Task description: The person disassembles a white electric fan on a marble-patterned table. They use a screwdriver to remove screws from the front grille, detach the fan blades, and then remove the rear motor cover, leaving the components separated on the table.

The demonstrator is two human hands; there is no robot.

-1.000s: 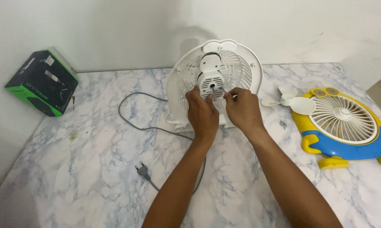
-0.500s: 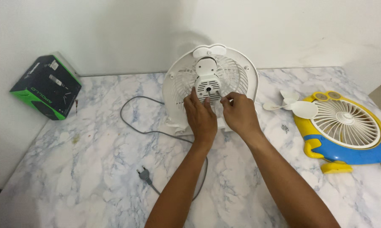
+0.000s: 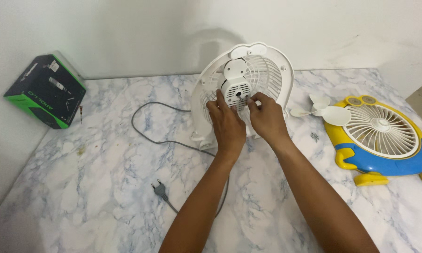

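A white fan rear shell [image 3: 271, 70] with a grille stands upright at the back of the marble table [image 3: 103, 187]. Its white motor housing [image 3: 237, 87] faces me at the centre. My left hand [image 3: 227, 124] has its fingertips pressed on the housing's left side. My right hand [image 3: 266, 119] pinches the housing's right edge with thumb and forefinger. What lies under the fingertips is hidden. A grey cord [image 3: 145, 129] runs from the fan to a two-pin plug [image 3: 160, 188] lying on the table.
A loose white fan blade [image 3: 322, 112] lies right of the fan. Beside it a yellow and blue front cover with a white grille [image 3: 384, 136] lies flat. A green and black box [image 3: 44, 91] leans at the left wall. White walls close the back.
Both hands have slid up a little on the motor housing, the fingers closer around it. The fan shell has turned slightly. My view shifted a bit.
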